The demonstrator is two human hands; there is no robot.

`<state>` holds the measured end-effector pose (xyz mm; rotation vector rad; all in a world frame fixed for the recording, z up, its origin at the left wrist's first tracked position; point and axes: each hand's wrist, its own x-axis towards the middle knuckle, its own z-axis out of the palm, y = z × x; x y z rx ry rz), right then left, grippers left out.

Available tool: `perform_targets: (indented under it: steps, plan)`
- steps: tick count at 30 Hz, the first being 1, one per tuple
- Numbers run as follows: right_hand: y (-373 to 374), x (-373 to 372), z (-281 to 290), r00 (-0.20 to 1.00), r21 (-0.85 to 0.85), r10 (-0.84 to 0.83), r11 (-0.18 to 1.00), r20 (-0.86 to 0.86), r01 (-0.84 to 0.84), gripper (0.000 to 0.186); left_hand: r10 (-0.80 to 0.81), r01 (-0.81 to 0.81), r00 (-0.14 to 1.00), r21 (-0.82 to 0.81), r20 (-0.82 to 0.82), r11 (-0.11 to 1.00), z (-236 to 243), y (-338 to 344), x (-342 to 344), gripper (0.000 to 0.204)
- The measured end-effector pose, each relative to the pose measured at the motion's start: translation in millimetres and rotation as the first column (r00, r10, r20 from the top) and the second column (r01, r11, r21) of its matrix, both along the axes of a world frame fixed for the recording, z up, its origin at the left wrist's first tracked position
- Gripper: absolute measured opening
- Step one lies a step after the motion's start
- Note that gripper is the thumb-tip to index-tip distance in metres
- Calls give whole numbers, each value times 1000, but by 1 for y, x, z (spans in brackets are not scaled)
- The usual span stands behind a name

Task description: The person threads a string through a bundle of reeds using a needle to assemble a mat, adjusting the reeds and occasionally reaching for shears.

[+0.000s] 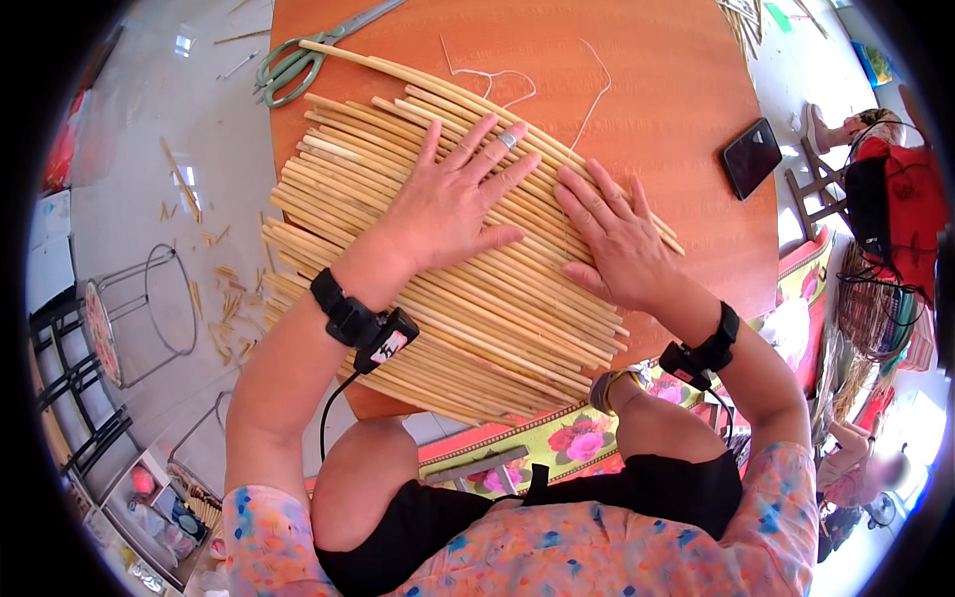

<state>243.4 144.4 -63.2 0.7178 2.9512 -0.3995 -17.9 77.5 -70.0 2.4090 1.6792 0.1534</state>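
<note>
A mat of pale yellow reed stalks (497, 303), laid side by side, covers much of the orange-brown table (657, 60) and juts past its near edge. My left hand (456, 194) lies flat on the upper middle of the stalks, fingers spread, a ring on one finger. Toward the right end, my right hand (617, 234) rests on the stalks with its fingers stretched out. Neither hand grips anything. White thread (497, 75) trails across the tabletop beyond the far stalk. At the mat's far left end lie green-handled scissors (290, 72), partly beneath a stalk tip.
A black phone (750, 159) lies near the table's right edge. Cut stalk scraps (234, 303) litter the floor at left, beside a round stool (104, 333). A red bag (905, 199) sits at right, and another person (846, 458) is farther off.
</note>
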Motion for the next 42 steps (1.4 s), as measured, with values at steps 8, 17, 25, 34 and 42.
perform_targets:
  steps: [8, 17, 25, 34, 42]
  plan:
    - [-4, -1, 0, 1000, 7, 3, 1000, 21, -3, 83, 6, -6, 999, -19, -32, 1000, 1, -2, 0, 83]
    - [-12, -1, -8, 997, 58, -72, 996, 11, 71, 74, 16, -15, 999, 11, -50, 1000, -4, -5, 3, 84]
    - [-17, 9, -20, 990, 45, -107, 993, -91, 111, 72, -17, 21, 995, 40, -97, 999, -11, 0, 6, 84]
    - [-66, 21, -1, 960, -39, -280, 960, -27, 279, 79, -169, 169, 985, -16, -39, 986, -6, -10, 17, 85]
    - [-46, 18, 25, 976, -116, -215, 971, -32, 210, 71, 6, -6, 1000, -34, -10, 999, 39, -58, -21, 89]
